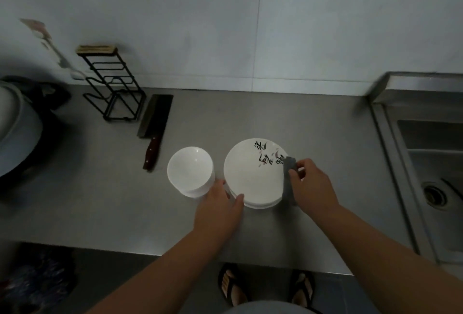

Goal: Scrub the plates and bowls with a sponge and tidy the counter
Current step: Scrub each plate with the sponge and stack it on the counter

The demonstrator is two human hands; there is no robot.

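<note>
Two white stacks stand side by side on the steel counter [313, 123]: plates [250, 178], the top one marked with black brushwork, and plain bowls [189, 169] just to their left, though how many are in each stack cannot be told. The right hand [313, 186] pinches one grey sponge [287, 186] against the plates' right rim, while the left hand [218, 206], fingers nearly straight, rests on their near-left rim. One cleaver [155, 121], one black wire rack [112, 88] and one sink [436, 163] are also visible.

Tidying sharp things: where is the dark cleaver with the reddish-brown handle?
Head view, left of centre: the cleaver lies flat on the steel counter, between the black wire rack and the stacked white bowls.
</note>
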